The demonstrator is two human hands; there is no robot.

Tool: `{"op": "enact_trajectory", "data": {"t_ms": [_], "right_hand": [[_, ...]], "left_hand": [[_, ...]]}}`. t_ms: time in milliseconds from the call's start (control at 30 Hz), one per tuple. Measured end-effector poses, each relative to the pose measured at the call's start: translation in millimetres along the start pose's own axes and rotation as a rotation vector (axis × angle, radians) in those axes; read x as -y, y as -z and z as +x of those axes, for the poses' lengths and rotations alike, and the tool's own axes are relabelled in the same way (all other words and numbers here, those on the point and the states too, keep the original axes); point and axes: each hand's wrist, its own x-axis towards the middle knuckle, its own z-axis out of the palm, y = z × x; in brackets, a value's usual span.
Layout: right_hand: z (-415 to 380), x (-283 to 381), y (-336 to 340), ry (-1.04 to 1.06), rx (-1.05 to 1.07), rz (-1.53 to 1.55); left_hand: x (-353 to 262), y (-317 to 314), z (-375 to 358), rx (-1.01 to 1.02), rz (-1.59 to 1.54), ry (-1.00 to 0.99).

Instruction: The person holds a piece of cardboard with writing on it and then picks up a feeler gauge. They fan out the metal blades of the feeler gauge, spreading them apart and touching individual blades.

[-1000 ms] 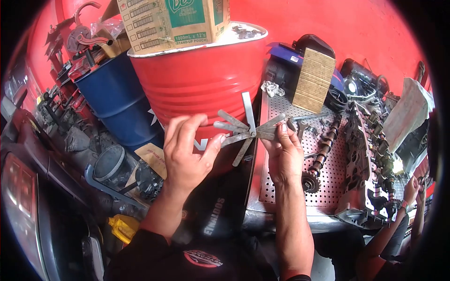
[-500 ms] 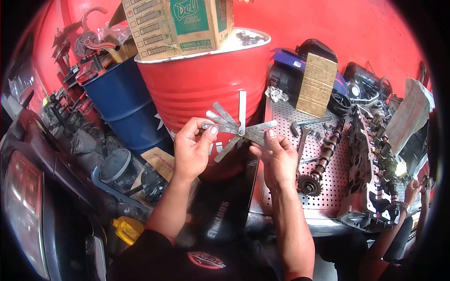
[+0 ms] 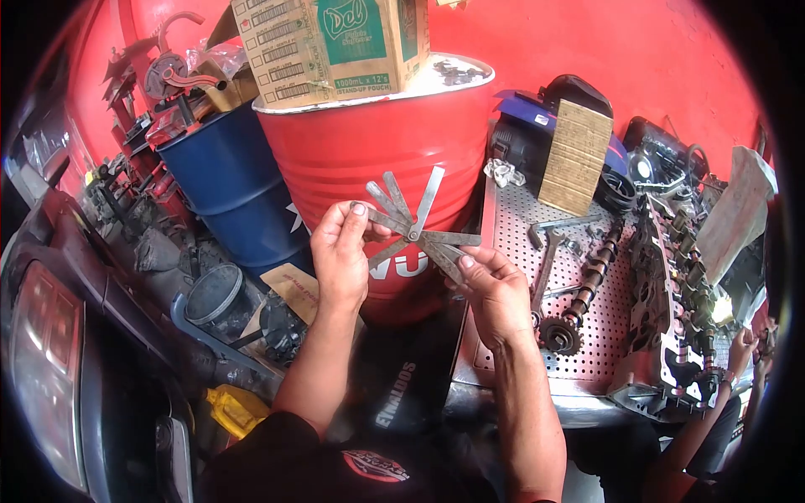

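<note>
A feeler gauge (image 3: 413, 235) is fanned out in front of me, its thin metal blades spread around one pivot. Between thumb and fingers, my left hand (image 3: 340, 251) pinches a blade pointing left. My right hand (image 3: 496, 289) is closed on blades at the lower right. Other blades stick up and outward, free of both hands. Behind the gauge stands a red drum (image 3: 377, 151). To the right of my right hand, a camshaft (image 3: 591, 272) with a toothed sprocket and a wrench (image 3: 547, 264) lie on a perforated metal table (image 3: 520, 335).
A cylinder head (image 3: 658, 310) rests on the table's right side, with another person's hands (image 3: 742, 352) beside it. A cardboard box (image 3: 335, 50) sits on the red drum. At left are a blue drum (image 3: 235, 184), a bucket (image 3: 215, 293), a yellow bottle (image 3: 236, 411) and a car headlight (image 3: 46, 352).
The feeler gauge has turned and shifted slightly left, its pale blade now leaning right. My right hand has moved a little lower, and the view has shifted slightly.
</note>
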Motion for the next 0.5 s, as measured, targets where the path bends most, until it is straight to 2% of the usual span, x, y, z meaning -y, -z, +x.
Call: {"op": "enact_trajectory", "data": {"t_ms": [167,367,433,500], "right_hand": [[4,4,4,-0.145,0.073,0.257],[-4,-2,-6,0.016,0.037,0.13],[-6,-4,-8,0.053,-0.06,0.059],[-4,-7,-6,0.075,-0.132,0.049]], "left_hand": [[-3,0,1,-0.01,0.038,-0.035],[8,7,5,0.049,-0.042,-0.101],[11,10,7,0.091,-0.036,-0.09],[10,-2,1,-0.023,0.22,-0.245]]}}
